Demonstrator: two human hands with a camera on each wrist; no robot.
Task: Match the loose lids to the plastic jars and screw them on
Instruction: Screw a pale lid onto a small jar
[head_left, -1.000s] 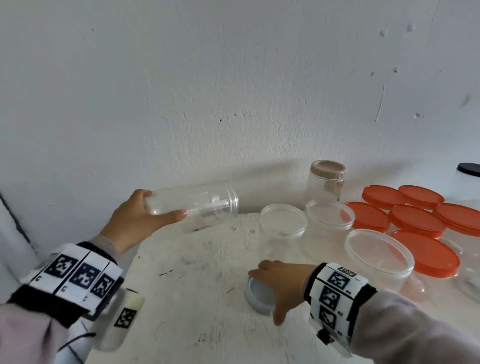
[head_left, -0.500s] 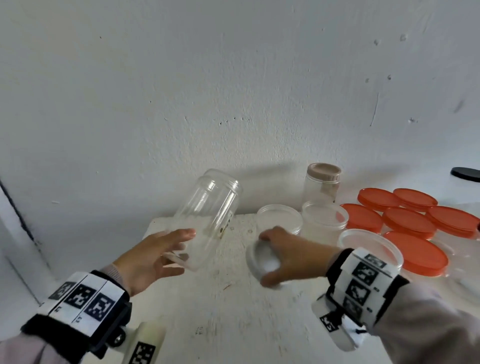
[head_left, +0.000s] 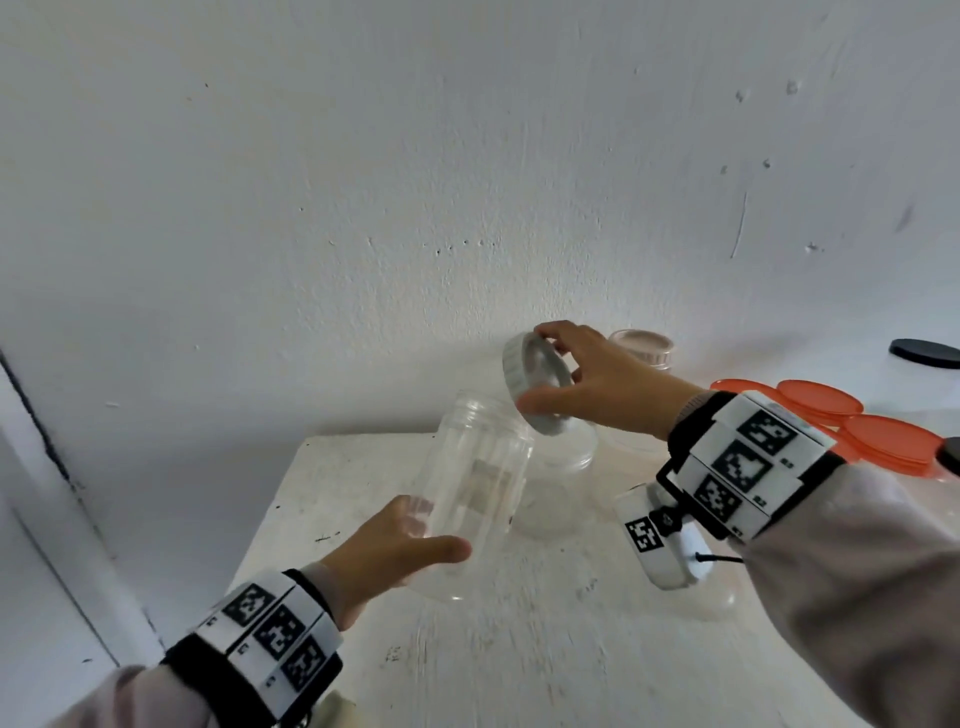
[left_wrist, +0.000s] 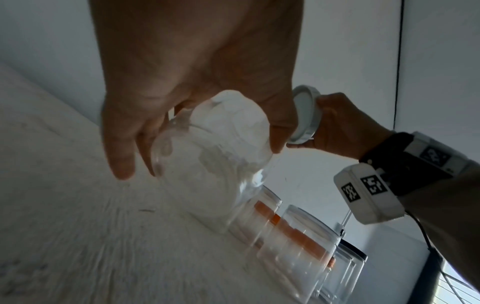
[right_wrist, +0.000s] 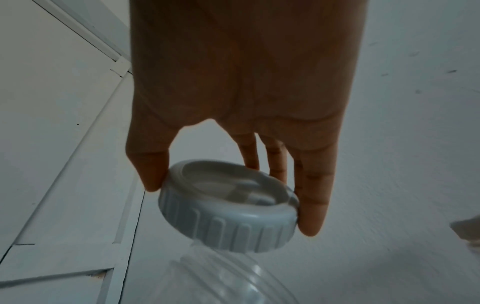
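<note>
A tall clear plastic jar (head_left: 475, 488) stands nearly upright over the white table (head_left: 519, 649), its open threaded mouth at the top. My left hand (head_left: 395, 545) grips its lower part, thumb in front and fingers behind; the left wrist view shows the clear jar (left_wrist: 215, 156) in that left hand (left_wrist: 182, 115). My right hand (head_left: 597, 379) pinches a grey ribbed lid (head_left: 535, 389) by its rim, tilted, just above and to the right of the jar's mouth. In the right wrist view the grey lid (right_wrist: 228, 207) sits between thumb and fingers, with the jar's threaded neck (right_wrist: 221, 273) right below.
Behind my right hand stand a small jar with a tan lid (head_left: 641, 348), low clear jars (head_left: 566, 462) and several orange lids (head_left: 883, 441). A black lid (head_left: 924, 353) lies at the far right. A white wall (head_left: 467, 182) closes the back; the table's left edge drops off.
My left hand has tipped the clear jar from lying sideways to nearly upright. My right hand has picked the grey lid off the table and raised it to the jar's mouth.
</note>
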